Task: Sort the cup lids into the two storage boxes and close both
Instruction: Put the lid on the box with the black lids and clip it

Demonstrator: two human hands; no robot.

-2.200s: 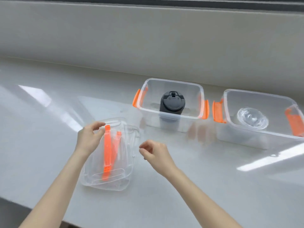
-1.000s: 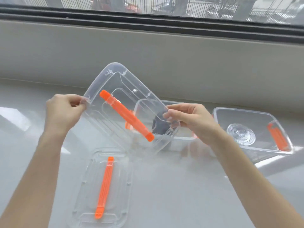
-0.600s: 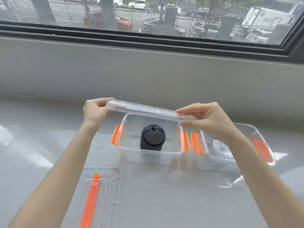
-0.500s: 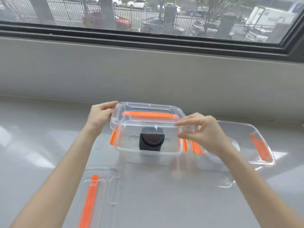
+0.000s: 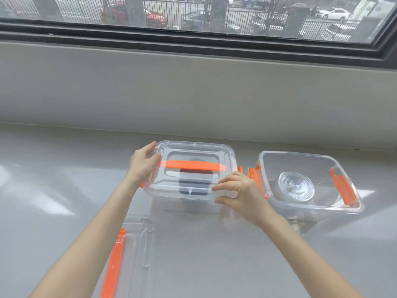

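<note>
A clear box cover (image 5: 193, 151) with an orange handle lies flat on the left storage box (image 5: 191, 204). Black cup lids (image 5: 194, 183) show through it. My left hand (image 5: 144, 166) grips the cover's left edge. My right hand (image 5: 238, 192) holds its front right corner. The right storage box (image 5: 309, 208) stands uncovered with clear dome lids (image 5: 296, 186) inside and orange latches on both ends. A second clear cover (image 5: 137, 250) with an orange handle lies flat on the counter, front left.
The grey counter (image 5: 53, 179) runs back to a low wall (image 5: 193, 93) under a window. The two boxes stand side by side, nearly touching, close to the wall.
I lifted one cover off the stack at the front left, carried it over the left box and lowered it onto the rim. The other cover stayed on the counter.
</note>
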